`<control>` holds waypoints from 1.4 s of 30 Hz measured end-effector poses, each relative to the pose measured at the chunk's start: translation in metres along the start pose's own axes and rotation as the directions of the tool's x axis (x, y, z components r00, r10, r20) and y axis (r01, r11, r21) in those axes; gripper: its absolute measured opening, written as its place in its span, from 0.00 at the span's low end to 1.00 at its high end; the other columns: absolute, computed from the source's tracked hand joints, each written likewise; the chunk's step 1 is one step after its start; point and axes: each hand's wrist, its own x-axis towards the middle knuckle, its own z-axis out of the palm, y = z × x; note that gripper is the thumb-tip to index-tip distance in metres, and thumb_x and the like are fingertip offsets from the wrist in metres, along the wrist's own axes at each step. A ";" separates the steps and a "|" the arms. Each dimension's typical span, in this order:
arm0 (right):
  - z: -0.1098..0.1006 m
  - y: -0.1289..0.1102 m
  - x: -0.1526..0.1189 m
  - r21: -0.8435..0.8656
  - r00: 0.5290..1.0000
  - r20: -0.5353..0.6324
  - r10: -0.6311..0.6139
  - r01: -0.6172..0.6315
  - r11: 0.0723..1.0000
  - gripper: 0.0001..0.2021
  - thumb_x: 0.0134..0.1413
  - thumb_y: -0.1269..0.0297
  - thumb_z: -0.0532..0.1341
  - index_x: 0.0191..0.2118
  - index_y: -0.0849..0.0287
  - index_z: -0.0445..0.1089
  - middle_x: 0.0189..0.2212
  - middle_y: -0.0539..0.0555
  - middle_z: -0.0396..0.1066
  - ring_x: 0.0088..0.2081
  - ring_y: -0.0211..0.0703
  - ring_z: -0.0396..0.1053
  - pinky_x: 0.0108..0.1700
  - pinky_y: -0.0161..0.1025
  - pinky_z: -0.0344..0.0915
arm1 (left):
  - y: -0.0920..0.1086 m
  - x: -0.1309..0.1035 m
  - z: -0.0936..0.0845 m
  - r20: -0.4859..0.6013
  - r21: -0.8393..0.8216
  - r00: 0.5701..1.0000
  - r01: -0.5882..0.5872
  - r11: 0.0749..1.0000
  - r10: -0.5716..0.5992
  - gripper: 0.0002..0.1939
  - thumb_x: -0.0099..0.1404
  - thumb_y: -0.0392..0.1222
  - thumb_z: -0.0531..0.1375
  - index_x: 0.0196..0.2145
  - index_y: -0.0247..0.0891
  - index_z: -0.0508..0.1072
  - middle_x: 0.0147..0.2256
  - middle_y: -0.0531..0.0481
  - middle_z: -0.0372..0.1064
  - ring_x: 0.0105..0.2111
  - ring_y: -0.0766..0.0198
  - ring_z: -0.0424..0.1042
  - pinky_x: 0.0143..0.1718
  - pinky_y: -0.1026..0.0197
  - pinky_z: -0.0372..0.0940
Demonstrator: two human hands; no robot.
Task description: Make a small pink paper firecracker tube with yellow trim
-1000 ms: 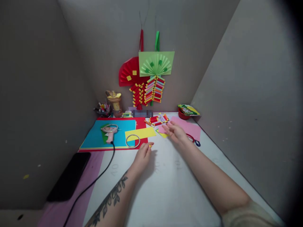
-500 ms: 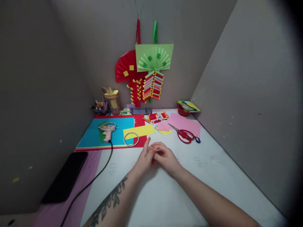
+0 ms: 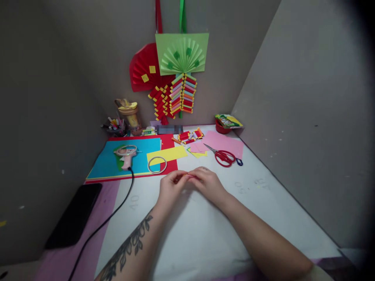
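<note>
My left hand [image 3: 173,186] and my right hand [image 3: 206,184] meet fingertip to fingertip over the white tabletop. Between them is a tiny pink and yellow piece [image 3: 189,175], mostly hidden, pinched by both sets of fingers. A silver ring [image 3: 149,166] lies just beyond my left hand, partly over a yellow paper strip [image 3: 172,154]. Past my right hand are red-handled scissors [image 3: 225,157], blades pointing left. Small red and yellow paper rolls [image 3: 184,136] lie farther back, near pink paper [image 3: 234,146].
A pink glue gun [image 3: 127,160] rests on blue paper [image 3: 101,158], its black cord running toward me. A black phone-like slab [image 3: 74,214] lies at left. Pens [image 3: 115,124], a lidded cup [image 3: 133,119] and a red bowl [image 3: 223,127] stand at the back. Paper fans [image 3: 183,54] hang on the wall.
The view has shifted slightly. My left hand has turned from upright fingers to a bent-finger pinch, and both hands' fingertips now meet in a line around the small piece.
</note>
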 end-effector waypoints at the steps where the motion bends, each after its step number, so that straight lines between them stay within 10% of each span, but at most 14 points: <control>1: 0.000 0.001 0.000 0.047 0.999 -0.015 0.053 -0.052 0.998 0.07 0.52 0.67 0.59 0.37 0.53 0.73 0.33 0.53 0.72 0.36 0.44 0.68 0.41 0.42 0.64 | -0.001 0.001 0.000 -0.012 -0.015 1.000 0.024 1.000 -0.024 0.11 0.55 0.45 0.61 0.32 0.35 0.76 0.30 0.47 0.74 0.30 0.63 0.71 0.33 0.63 0.65; 8: 0.004 0.008 0.003 0.546 0.841 0.008 0.541 -0.457 0.703 0.09 0.44 0.62 0.63 0.33 0.59 0.71 0.22 0.50 0.70 0.25 0.40 0.67 0.30 0.37 0.63 | -0.009 0.007 0.000 -0.078 -0.182 0.994 0.067 0.981 -0.082 0.11 0.52 0.44 0.64 0.31 0.35 0.74 0.29 0.49 0.72 0.29 0.65 0.69 0.31 0.65 0.63; 42: 0.025 0.009 -0.001 0.684 0.808 0.089 0.582 -0.474 0.554 0.06 0.39 0.68 0.60 0.29 0.59 0.69 0.22 0.47 0.68 0.23 0.34 0.64 0.26 0.32 0.58 | -0.019 0.006 0.003 0.051 -0.227 0.980 0.197 0.954 -0.190 0.13 0.49 0.40 0.63 0.33 0.33 0.76 0.30 0.45 0.75 0.29 0.62 0.71 0.31 0.63 0.64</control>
